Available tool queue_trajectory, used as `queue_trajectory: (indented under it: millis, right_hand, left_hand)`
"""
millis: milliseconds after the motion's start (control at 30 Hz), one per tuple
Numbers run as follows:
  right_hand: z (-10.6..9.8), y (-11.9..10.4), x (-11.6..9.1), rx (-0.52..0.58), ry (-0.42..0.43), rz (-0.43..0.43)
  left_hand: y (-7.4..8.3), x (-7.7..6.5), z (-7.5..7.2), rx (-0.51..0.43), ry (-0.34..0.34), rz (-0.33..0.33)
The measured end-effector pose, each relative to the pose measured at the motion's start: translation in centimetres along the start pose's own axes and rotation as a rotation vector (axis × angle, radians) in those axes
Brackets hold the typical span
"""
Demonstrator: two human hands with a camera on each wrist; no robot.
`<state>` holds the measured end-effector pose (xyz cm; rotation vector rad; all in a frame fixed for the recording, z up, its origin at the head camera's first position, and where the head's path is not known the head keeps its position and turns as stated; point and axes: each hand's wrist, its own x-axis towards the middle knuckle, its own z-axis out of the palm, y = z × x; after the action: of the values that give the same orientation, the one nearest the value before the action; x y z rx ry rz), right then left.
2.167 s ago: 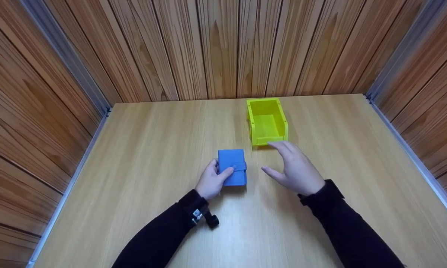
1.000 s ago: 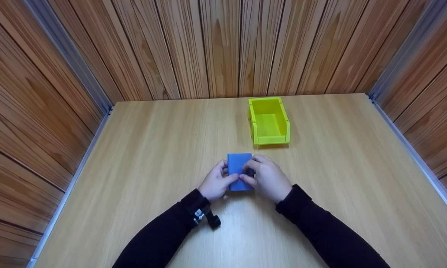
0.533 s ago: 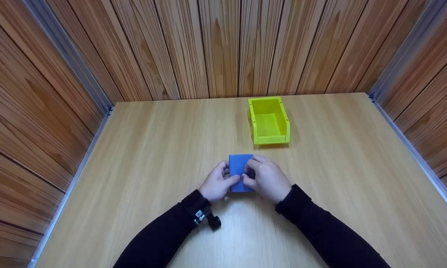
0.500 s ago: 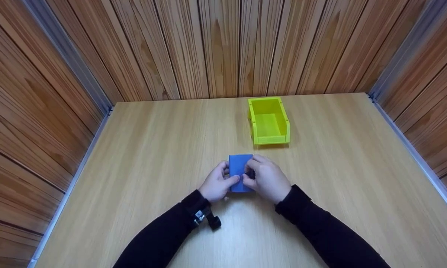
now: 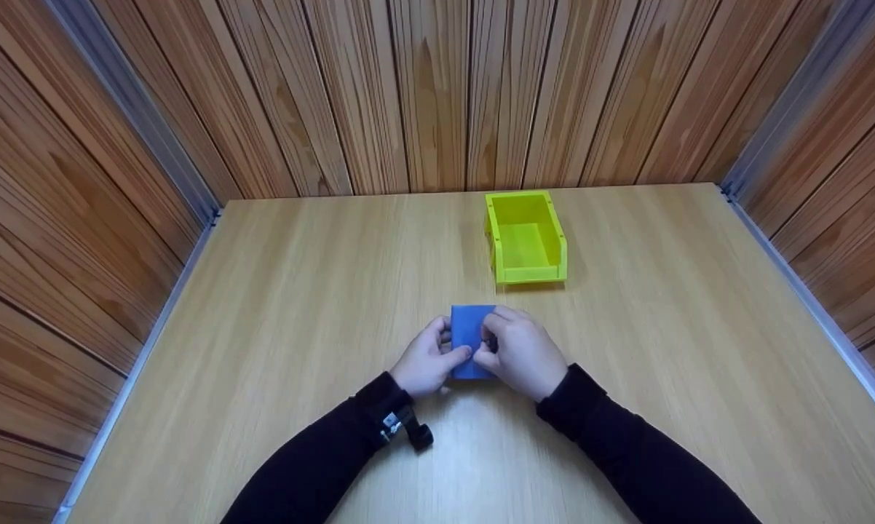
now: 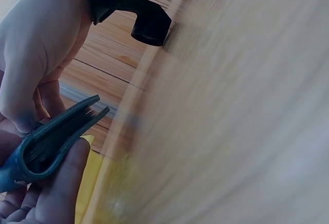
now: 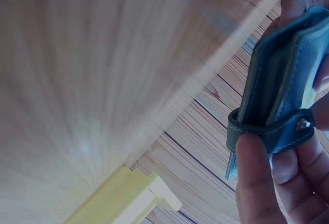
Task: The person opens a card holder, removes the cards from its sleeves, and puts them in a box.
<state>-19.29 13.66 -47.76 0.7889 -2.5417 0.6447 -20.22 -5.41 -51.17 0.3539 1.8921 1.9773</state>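
A small blue wallet is held between both hands above the table. My left hand grips its left side, thumb on the front cover and fingers behind. From the right, my right hand pinches the other edge, hiding the fastening in the head view. A strap with a metal snap wraps that edge in the right wrist view, and right fingers touch it. The strap appears fastened. Thin layers show between the covers of the wallet in the left wrist view.
A yellow-green open-front bin stands on the wooden table, beyond the hands and slightly to the right. Wood-plank walls with metal edging enclose the table at the back and both sides. A small black device is strapped at my left wrist.
My right hand has come from near the bin, left and toward me, onto the wallet's strap side. The wallet has shifted slightly right and nearer. Over the last half second, little differs.
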Motion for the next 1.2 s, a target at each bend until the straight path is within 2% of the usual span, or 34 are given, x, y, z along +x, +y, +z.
queue_trajectory:
  millis: [100,233,367,467,633,767,900,1033,1200]
  right_hand:
    - [-0.1,0.3,0.0,0.036,0.003,0.03]
    - [-0.4,1.1,0.0,0.128,-0.01,0.122]
    - [-1.0,1.9,0.2,0.294,-0.03,0.224]
    - [-1.5,2.4,0.6,0.441,-0.051,0.308]
    - [-2.2,3.5,1.0,0.601,-0.119,0.481]
    - [-2.2,4.2,1.1,0.766,-0.218,0.576]
    - [-1.9,4.8,1.1,0.931,-0.32,0.631]
    - [-1.5,5.1,0.9,0.986,-0.38,0.641]
    - [-0.9,5.1,0.7,1.072,-0.407,0.654]
  left_hand:
    - [0.2,0.0,-0.3,0.007,0.017,-0.014]
    - [0.6,0.0,-0.6,0.0,0.028,-0.02]
    - [0.8,0.1,-0.6,-0.024,0.017,-0.009]
    - [0.8,0.1,-0.6,-0.043,0.041,0.002]
    - [0.7,0.1,-0.5,-0.051,0.082,0.033]
    - [0.7,0.1,-0.5,-0.092,0.058,0.063]
    - [0.6,0.1,-0.5,-0.09,0.04,0.065]
    - [0.4,0.1,-0.6,-0.059,0.032,0.054]
    - [0.3,0.3,-0.7,-0.036,0.022,0.038]
